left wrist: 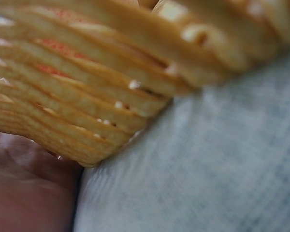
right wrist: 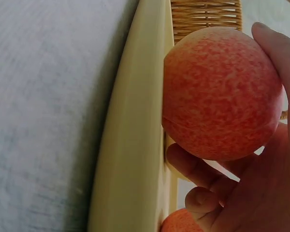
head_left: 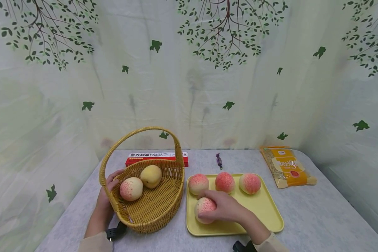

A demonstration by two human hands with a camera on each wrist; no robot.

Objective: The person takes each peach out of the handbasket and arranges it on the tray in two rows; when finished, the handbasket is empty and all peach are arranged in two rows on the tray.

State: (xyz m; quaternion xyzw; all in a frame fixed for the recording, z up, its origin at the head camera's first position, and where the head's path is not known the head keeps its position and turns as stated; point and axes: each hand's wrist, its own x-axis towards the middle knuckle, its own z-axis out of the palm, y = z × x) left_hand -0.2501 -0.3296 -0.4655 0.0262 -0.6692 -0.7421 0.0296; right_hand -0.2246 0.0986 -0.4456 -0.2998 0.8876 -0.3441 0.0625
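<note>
My right hand [head_left: 222,206] grips a pale pink-speckled peach [head_left: 205,210] over the front left of the yellow tray [head_left: 261,220]. In the right wrist view the thumb lies along one side of this peach [right wrist: 222,94], with fingers under the other. Three more peaches, one of them a pink peach [head_left: 225,182], sit along the tray's back. At left, my left hand [head_left: 108,190] holds the wicker basket [head_left: 163,206] by its left side, fingertips at the rim. Inside the basket are a speckled peach [head_left: 131,189] and a yellow peach [head_left: 151,176]. The left wrist view shows its woven wall [left wrist: 87,87] beside the palm.
A red and white pasta box [head_left: 157,155] lies behind the basket, partly hidden by it. A small purple wrapped candy [head_left: 219,161] is behind the tray. An orange-labelled food bag [head_left: 288,167] lies at the back right. The basket's tall handle [head_left: 145,130] arches upward.
</note>
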